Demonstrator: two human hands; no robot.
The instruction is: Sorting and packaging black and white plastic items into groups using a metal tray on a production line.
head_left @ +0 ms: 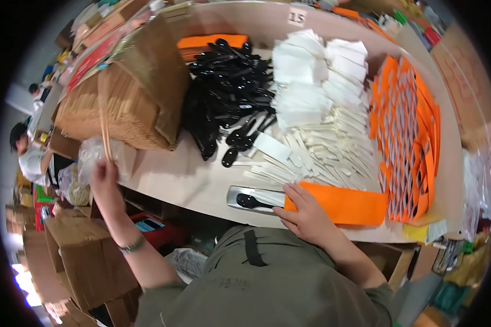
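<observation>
My left hand is closed around the lower end of a pair of wooden chopsticks, which point up in front of an open carton. Light-brown chopsticks fill that carton in a dense stack. At the table's near edge, my right hand grips an orange paper sleeve by its open end. A black plastic spoon and a white slip stick out of the sleeve to the left. Beyond it lie loose white paper-wrapped sticks and a heap of black spoons.
Stacks of white napkins stand toward the back. Orange sleeves are piled at the right. A clear plastic bag hangs by the left table edge. Cardboard boxes stand lower left, and other people are farther left.
</observation>
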